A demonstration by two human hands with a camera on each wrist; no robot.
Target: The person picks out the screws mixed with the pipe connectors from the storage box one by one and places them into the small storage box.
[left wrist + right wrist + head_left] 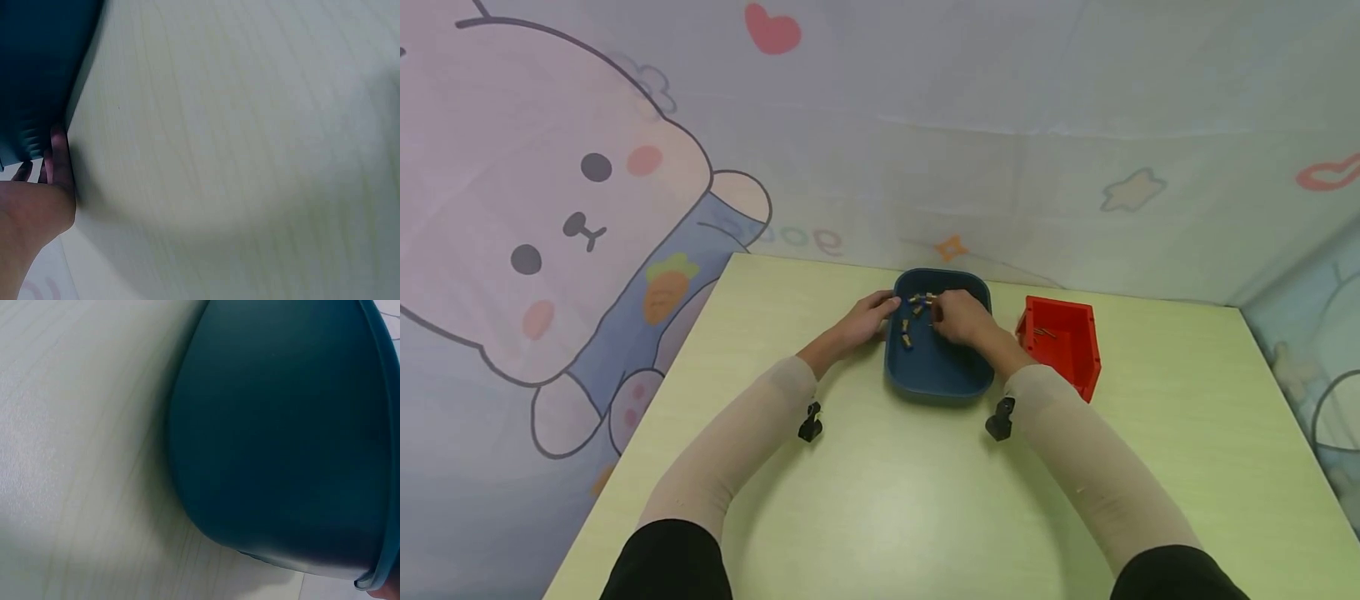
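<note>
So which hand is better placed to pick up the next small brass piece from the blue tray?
Likely the right hand: it is inside the blue tray among the brass pieces, while the left hand rests on its outer rim.

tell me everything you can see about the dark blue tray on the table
The dark blue tray is a shallow, rounded-corner rectangle, apparently matte plastic, lying flat and upright on the pale green table, left of a red bin. Several small brass-coloured parts lie near its far end. The left hand rests against its left wall; the right hand reaches inside, over the parts.
</note>
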